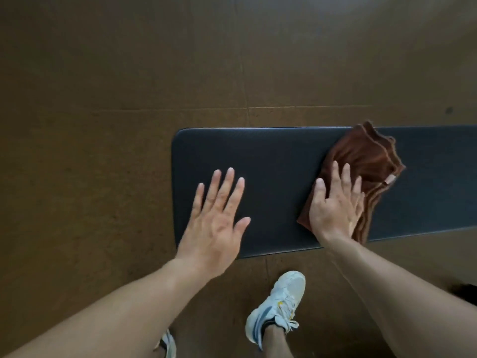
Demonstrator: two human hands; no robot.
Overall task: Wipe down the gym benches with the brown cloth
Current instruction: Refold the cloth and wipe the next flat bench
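Observation:
A dark padded gym bench (278,161) runs from the middle of the view off the right edge. On its top lies the folded brown cloth (366,156) with a small tan label at its right corner. My right hand (335,205) lies flat on the near left part of the cloth, fingers straight and pressing it onto the pad. My left hand (216,218) rests flat on the bare pad near the bench's left end, fingers spread.
Brown floor (129,99) with thin seams surrounds the bench. My white sneaker (278,306) stands on the floor just in front of the bench, and part of the other shoe (167,344) shows at the bottom edge.

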